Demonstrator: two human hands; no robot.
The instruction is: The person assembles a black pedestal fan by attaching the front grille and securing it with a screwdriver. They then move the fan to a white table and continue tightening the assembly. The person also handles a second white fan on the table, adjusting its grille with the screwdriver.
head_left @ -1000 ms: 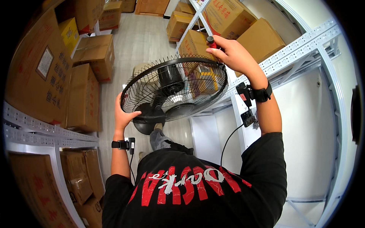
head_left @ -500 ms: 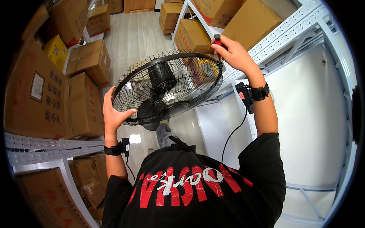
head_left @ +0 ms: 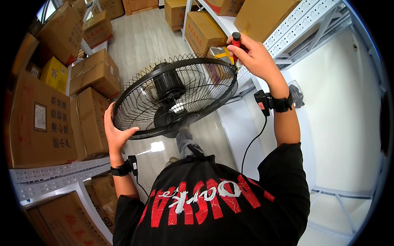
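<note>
The fan (head_left: 169,86) fills the middle of the frame, tilted, its black wire cage facing up toward the camera and its rim running from centre left up to the upper right of centre. The left hand (head_left: 117,131), left of centre, is part open, thumb spread over the rim's lower left edge and fingers along the outside, holding it there. The right hand (head_left: 256,57), upper right of centre, is closed around a red tool (head_left: 236,39) with a black cap, held upright at the right end of the rim; it may be a screwdriver, but its lower end is hard to make out, and whether it touches the rim cannot be told. A black strap (head_left: 120,169) with a small device sits on the left wrist, and a second one on the right, with a cable (head_left: 254,143) hanging toward the shirt (head_left: 205,223) at bottom centre. A trouser leg (head_left: 186,141) shows just below the fan, over the pale floor (head_left: 139,33). Cartons (head_left: 90,117) and a yellow box (head_left: 56,76) fill the left side above a metal shelf (head_left: 53,174); more cartons stand at the top, beside a white rack (head_left: 303,24) at upper right.
</note>
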